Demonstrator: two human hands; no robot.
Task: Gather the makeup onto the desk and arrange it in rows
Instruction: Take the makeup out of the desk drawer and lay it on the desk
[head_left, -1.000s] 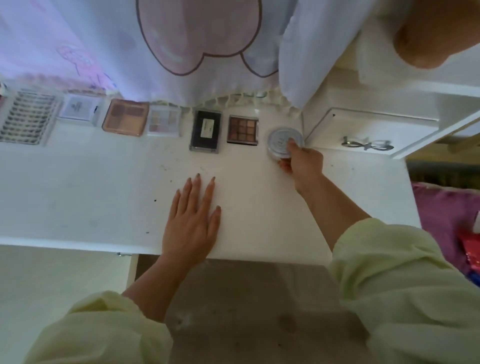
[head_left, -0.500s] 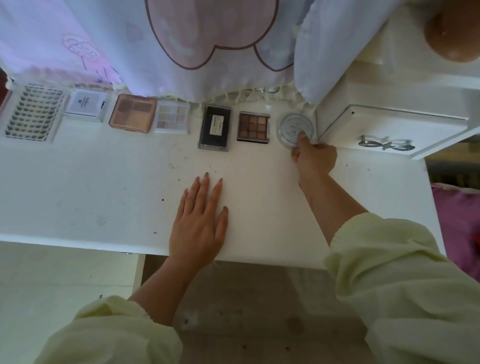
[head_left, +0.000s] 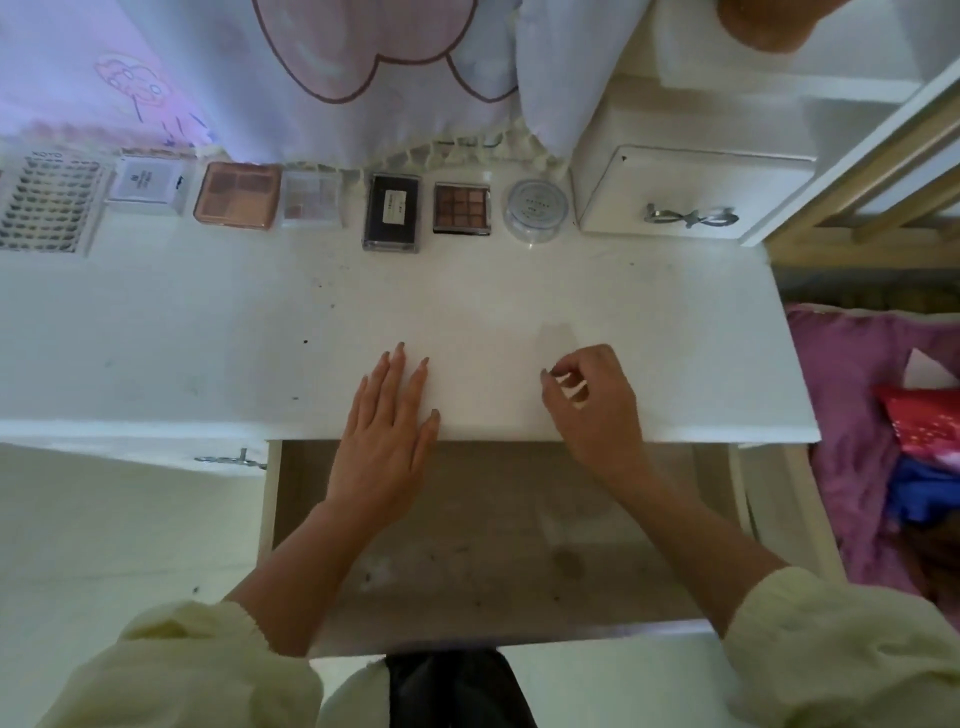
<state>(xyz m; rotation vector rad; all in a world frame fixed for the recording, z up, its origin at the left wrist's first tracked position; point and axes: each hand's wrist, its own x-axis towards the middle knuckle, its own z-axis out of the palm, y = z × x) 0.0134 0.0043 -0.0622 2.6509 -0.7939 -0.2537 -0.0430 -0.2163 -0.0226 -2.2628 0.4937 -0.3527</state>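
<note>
A row of makeup lies along the back of the white desk (head_left: 208, 332): a lash tray (head_left: 49, 205), a white box (head_left: 148, 182), a peach palette (head_left: 238, 195), a clear palette (head_left: 311, 200), a black compact (head_left: 392, 212), a brown eyeshadow palette (head_left: 462, 208) and a round clear jar (head_left: 536, 209) at the right end. My left hand (head_left: 384, 441) rests flat on the desk's front edge, fingers straight. My right hand (head_left: 592, 405) hovers over the desk near the front, fingers loosely curled, holding nothing.
An open drawer (head_left: 493, 545) below the desk front shows a stained bottom. A white drawer box (head_left: 685, 192) with a bow handle stands at the back right. A curtain (head_left: 311, 62) hangs behind the row. Pink bedding (head_left: 852, 415) lies to the right.
My right hand has let go of the round jar, left it at the row's right end and drawn back to the desk front. The left hand stays flat.
</note>
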